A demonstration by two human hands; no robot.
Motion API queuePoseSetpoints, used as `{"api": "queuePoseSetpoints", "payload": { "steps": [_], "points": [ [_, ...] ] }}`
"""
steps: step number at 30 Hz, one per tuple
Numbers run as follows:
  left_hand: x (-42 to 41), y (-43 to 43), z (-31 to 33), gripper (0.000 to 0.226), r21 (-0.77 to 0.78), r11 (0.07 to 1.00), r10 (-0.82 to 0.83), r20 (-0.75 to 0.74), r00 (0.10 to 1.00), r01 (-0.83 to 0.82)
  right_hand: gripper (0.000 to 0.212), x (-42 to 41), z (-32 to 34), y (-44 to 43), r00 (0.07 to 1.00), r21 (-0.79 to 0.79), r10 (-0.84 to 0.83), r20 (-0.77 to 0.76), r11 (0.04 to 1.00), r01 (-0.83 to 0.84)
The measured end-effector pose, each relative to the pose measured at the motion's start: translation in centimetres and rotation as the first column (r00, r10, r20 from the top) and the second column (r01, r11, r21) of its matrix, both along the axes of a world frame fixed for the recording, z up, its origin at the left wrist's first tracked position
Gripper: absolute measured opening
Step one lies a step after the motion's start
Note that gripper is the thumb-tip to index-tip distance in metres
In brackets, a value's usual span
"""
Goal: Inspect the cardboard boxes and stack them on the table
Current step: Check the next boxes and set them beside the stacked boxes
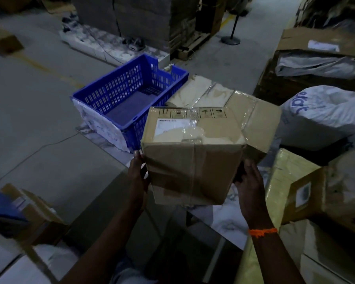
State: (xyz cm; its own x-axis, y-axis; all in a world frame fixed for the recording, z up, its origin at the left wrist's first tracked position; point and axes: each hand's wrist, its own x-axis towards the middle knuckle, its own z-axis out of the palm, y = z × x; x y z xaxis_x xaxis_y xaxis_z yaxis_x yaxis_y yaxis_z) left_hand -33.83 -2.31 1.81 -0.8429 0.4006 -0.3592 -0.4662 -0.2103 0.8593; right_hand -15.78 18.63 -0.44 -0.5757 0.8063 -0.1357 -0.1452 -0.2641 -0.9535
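Note:
A taped brown cardboard box (pixel 193 152) with a white label and handling symbols on its top face is held up in front of me, above the table (pixel 223 220). My left hand (pixel 136 177) presses against its left side, thumb on the front edge. My right hand (pixel 249 187) holds its right side with fingers curled round the lower corner; an orange thread circles that wrist. Behind it lies a larger cardboard box (pixel 254 119) with clear tape. More boxes stand at the right (pixel 326 193) and lower left (pixel 35 214).
An empty blue plastic crate (pixel 129 99) sits on the table's far left part. A white sack (pixel 324 117) lies at the right. Stacked cartons on a pallet (pixel 143 21) and a post stand (pixel 231 38) are on the grey floor beyond.

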Motion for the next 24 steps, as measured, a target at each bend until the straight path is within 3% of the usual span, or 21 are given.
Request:
{"api": "queuePoseSetpoints", "payload": {
  "steps": [3,7,13,17,22,24],
  "points": [
    [1.8,-0.5,-1.6,0.033,-0.022,1.0,-0.016,-0.001,1.0,0.016,0.083,1.5,-2.6,0.0,0.997,-0.023,-0.02,0.073,1.0,0.022],
    [3.4,-1.4,-3.3,0.041,-0.107,0.988,-0.108,-0.004,0.994,0.107,0.025,3.6,-4.7,-0.4,0.994,-0.031,-0.006,0.105,0.999,0.01],
    [2.5,-1.5,-2.2,0.04,-0.177,0.969,-0.179,-0.015,0.984,0.174,0.024,3.9,-4.0,-0.6,0.996,-0.014,-0.018,0.083,1.0,0.019],
    [0.5,-1.0,-0.7,0.044,-0.254,0.95,-0.206,-0.072,0.976,0.181,0.058,3.3,-1.5,-0.1,0.994,0.039,-0.012,0.111,0.999,0.008],
    [-1.3,0.5,1.6,0.037,-0.271,0.954,-0.158,-0.086,0.984,0.13,0.084,2.7,-0.1,2.0,0.996,0.081,-0.029,0.085,0.997,0.022],
    [-1.7,0.9,1.9,0.029,-0.278,0.95,-0.174,-0.081,0.981,0.145,0.083,2.4,0.6,2.8,0.995,0.071,0.0,0.104,0.997,-0.007]
  ]
}}
